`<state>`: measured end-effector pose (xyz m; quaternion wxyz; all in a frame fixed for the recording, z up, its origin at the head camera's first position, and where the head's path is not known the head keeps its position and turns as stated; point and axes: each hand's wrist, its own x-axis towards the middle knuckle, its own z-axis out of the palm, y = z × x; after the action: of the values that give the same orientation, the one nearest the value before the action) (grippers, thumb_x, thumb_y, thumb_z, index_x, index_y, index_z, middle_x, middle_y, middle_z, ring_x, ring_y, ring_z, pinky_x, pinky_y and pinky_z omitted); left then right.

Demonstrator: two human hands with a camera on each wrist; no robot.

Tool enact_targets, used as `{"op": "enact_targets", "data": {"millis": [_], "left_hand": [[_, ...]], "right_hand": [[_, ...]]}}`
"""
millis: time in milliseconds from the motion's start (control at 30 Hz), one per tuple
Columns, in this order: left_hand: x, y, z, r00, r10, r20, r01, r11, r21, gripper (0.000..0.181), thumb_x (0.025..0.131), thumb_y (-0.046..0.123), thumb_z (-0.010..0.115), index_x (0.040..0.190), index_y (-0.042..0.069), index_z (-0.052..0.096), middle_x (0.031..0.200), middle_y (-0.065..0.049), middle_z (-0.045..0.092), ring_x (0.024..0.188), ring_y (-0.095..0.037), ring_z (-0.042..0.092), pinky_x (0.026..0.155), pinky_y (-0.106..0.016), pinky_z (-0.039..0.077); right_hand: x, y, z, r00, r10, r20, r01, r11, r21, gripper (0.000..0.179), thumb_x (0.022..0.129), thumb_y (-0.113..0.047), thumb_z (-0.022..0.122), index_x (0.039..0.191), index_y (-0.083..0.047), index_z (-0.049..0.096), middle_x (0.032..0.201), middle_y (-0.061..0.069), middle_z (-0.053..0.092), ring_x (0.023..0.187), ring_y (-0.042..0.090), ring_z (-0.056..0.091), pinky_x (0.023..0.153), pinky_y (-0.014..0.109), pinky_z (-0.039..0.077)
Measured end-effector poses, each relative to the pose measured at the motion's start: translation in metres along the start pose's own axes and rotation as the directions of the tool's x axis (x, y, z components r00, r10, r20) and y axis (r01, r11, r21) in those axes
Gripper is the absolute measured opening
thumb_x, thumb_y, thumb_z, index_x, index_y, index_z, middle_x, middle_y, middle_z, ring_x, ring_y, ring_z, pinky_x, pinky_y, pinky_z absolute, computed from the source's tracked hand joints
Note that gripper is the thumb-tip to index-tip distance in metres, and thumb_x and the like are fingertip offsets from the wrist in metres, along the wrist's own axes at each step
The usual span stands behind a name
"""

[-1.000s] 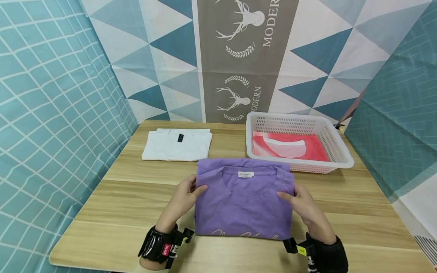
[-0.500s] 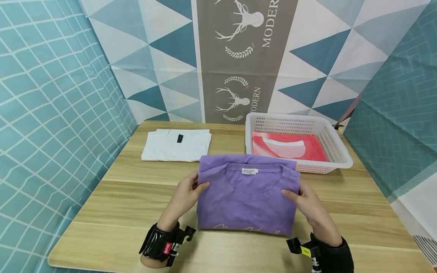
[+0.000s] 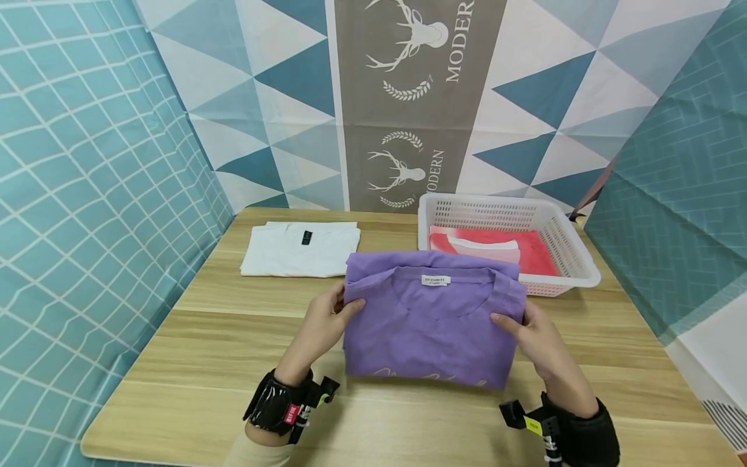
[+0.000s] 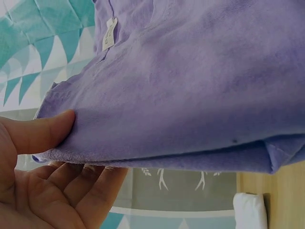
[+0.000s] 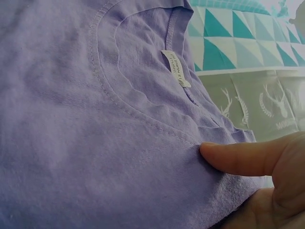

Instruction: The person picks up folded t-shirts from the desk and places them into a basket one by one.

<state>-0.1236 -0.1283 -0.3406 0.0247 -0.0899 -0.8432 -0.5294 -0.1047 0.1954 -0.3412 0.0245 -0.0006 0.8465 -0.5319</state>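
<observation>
A folded purple T-shirt (image 3: 432, 324), with a white neck label and pale lettering near its lower edge, is held up between both hands. On its left side my left hand (image 3: 327, 318) pinches the cloth, thumb on the front and fingers behind. The left wrist view shows those fingers (image 4: 90, 191) under the folded layers. My right hand (image 3: 537, 334) grips the opposite side the same way. In the right wrist view its thumb presses beside the collar (image 5: 138, 109), and most of its fingers are hidden by the cloth.
A white plastic basket (image 3: 569, 250) stands at the back right of the wooden table (image 3: 192, 383), holding a folded red and white garment (image 3: 537, 253). The shirt's top edge overlaps the basket's front in view. A folded white garment (image 3: 300, 250) lies at the back left.
Both hands have carried the purple T-shirt upward in view and a little to the right, toward the basket. It now hides part of the basket's front. The white garment and basket have stayed put.
</observation>
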Motion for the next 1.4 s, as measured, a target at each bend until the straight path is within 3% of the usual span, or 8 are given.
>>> {"op": "enact_targets", "data": {"millis": [267,367,500,767,933,1033,1200,1400], "left_hand": [[0.008,0.009,0.004,0.999,0.034,-0.003,-0.034,0.999,0.024,0.025,0.090,0.005,0.063,0.114,-0.003,0.059,0.103,-0.020,0.072,0.090,-0.027,0.068,0.077,-0.030,0.055],[0.012,0.012,0.006,0.999,0.046,0.002,-0.046,0.999,0.022,0.030,0.091,0.006,0.063,0.119,-0.003,0.058,0.106,-0.021,0.071,0.093,-0.028,0.068,0.079,-0.032,0.056],[0.017,0.018,0.008,0.997,0.076,0.014,-0.076,0.997,0.007,0.035,0.091,0.006,0.062,0.124,-0.003,0.056,0.111,-0.021,0.070,0.097,-0.029,0.068,0.083,-0.035,0.056],[0.027,0.024,0.013,0.990,0.140,0.015,-0.140,0.990,0.004,0.028,0.089,0.004,0.064,0.116,-0.005,0.059,0.106,-0.022,0.070,0.094,-0.028,0.067,0.079,-0.033,0.056],[0.031,0.030,0.016,0.989,0.144,0.023,-0.144,0.990,0.007,0.029,0.090,0.006,0.064,0.117,-0.004,0.059,0.107,-0.021,0.070,0.094,-0.028,0.068,0.080,-0.036,0.057],[0.035,0.034,0.018,0.988,0.151,0.036,-0.152,0.988,0.006,0.030,0.091,0.006,0.063,0.119,-0.004,0.059,0.109,-0.021,0.070,0.097,-0.029,0.068,0.082,-0.037,0.057],[0.041,0.041,0.021,0.985,0.164,0.054,-0.165,0.986,0.015,0.031,0.091,0.008,0.063,0.120,-0.004,0.059,0.111,-0.021,0.069,0.098,-0.030,0.069,0.083,-0.038,0.058],[0.048,0.047,0.026,0.975,0.212,0.060,-0.214,0.976,0.024,0.030,0.091,0.007,0.063,0.117,-0.005,0.060,0.108,-0.022,0.071,0.094,-0.029,0.069,0.081,-0.036,0.058]], "right_hand": [[0.002,-0.003,-0.009,0.999,-0.009,-0.039,0.010,1.000,0.009,0.048,0.096,-0.009,0.056,0.139,0.005,0.041,0.137,0.022,0.051,0.096,-0.021,0.046,0.083,0.003,0.041],[0.003,-0.003,-0.013,0.998,-0.003,-0.069,0.005,1.000,0.025,0.047,0.095,-0.009,0.057,0.137,0.006,0.043,0.122,-0.003,0.060,0.094,-0.020,0.048,0.082,0.003,0.042],[0.004,-0.002,-0.017,0.995,-0.008,-0.103,0.014,0.998,0.053,0.047,0.094,-0.009,0.059,0.136,0.007,0.043,0.100,-0.034,0.051,0.093,-0.019,0.049,0.081,0.003,0.043],[0.006,0.000,-0.026,0.990,0.017,-0.139,-0.013,0.999,0.031,0.052,0.096,-0.014,0.058,0.141,0.003,0.040,0.114,-0.026,0.051,0.095,-0.023,0.046,0.081,0.001,0.041],[0.006,0.001,-0.032,0.987,0.049,-0.154,-0.046,0.999,0.020,0.056,0.097,-0.017,0.057,0.145,0.001,0.035,0.140,0.006,0.044,0.098,-0.023,0.042,0.082,0.000,0.038],[0.007,0.002,-0.036,0.985,0.059,-0.160,-0.056,0.998,0.022,0.058,0.097,-0.020,0.057,0.146,-0.001,0.034,0.135,-0.006,0.047,0.099,-0.021,0.042,0.083,0.000,0.038],[0.008,0.003,-0.044,0.976,0.036,-0.215,-0.034,0.999,0.011,0.055,0.096,-0.021,0.059,0.143,-0.001,0.039,0.106,-0.035,0.044,0.096,-0.022,0.044,0.080,0.000,0.039],[0.009,0.001,-0.053,0.960,0.007,-0.281,-0.014,1.000,-0.024,0.045,0.094,-0.022,0.061,0.134,-0.005,0.047,0.102,-0.037,0.047,0.092,-0.022,0.045,0.078,0.000,0.040]]}}
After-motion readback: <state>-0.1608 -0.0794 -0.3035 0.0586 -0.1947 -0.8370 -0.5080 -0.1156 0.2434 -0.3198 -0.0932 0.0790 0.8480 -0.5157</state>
